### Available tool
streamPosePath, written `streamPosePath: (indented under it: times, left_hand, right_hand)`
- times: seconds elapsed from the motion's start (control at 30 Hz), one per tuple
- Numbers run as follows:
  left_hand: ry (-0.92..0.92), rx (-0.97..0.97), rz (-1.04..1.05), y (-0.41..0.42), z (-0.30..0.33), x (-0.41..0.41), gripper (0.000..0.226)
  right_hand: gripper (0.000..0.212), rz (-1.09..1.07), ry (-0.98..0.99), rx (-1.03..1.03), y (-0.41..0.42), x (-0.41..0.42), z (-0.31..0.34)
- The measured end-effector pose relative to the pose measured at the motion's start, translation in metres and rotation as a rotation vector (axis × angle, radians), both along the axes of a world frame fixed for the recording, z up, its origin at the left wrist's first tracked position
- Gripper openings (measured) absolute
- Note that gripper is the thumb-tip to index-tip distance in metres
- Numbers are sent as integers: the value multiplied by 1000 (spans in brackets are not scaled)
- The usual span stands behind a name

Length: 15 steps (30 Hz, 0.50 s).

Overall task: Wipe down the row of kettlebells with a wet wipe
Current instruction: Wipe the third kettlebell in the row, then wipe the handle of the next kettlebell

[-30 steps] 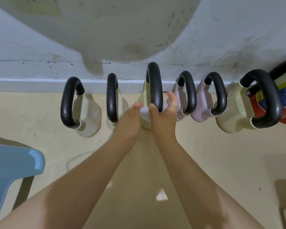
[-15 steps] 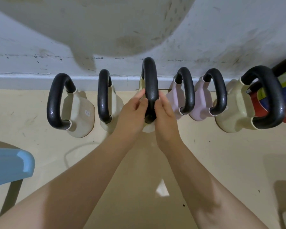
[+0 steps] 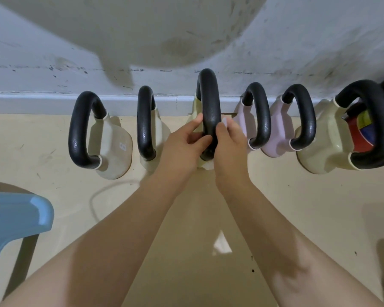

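Observation:
Several kettlebells with black handles stand in a row along the wall. The middle one has a cream body and a tall black handle (image 3: 208, 103). My left hand (image 3: 182, 145) grips the lower part of that handle from the left. My right hand (image 3: 228, 142) is on the handle's right side and pinches a white wet wipe (image 3: 225, 122) against it. A bit of the wipe also shows under the hands (image 3: 207, 166). Two cream kettlebells (image 3: 111, 147) (image 3: 151, 129) stand to the left. Two pink ones (image 3: 248, 125) (image 3: 282, 134) and a large cream one (image 3: 326, 142) stand to the right.
A red fire extinguisher (image 3: 361, 131) lies behind the rightmost kettlebell. A blue plastic stool (image 3: 13, 220) stands at the lower left. The kettlebells sit on a beige floor (image 3: 297, 207) against a scuffed white wall (image 3: 53, 52).
Both hands rose from the middle kettlebell's body to its handle. The wipe went from between the hands low on the body to the handle's right side in my right hand.

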<state>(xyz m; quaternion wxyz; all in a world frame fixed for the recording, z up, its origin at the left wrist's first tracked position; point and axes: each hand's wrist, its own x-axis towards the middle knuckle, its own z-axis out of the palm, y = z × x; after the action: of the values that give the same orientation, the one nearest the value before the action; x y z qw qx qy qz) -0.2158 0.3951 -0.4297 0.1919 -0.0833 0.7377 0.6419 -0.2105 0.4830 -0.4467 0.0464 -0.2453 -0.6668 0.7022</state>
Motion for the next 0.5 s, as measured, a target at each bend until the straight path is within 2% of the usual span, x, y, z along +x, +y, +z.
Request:
streamPosePath:
  times: [0.07,0.17,0.3,0.4,0.5]
  left_hand:
    - [-4,-5,3,1,2,0,53]
    - [3,-22,13,3,3,1,53]
    - [35,-68,-22,4,6,1,53]
    - [72,-81,-25,4,10,-3,52]
    - [138,-271,-52,10,11,2,50]
  right_hand:
    - [29,-57,107,165,-1,12,-6]
    - [30,-98,-1,227,-3,17,-17]
    - [33,-126,-175,25,-1,4,-11]
    - [36,-18,-35,-69,14,18,1]
    - [32,87,119,-323,40,40,11]
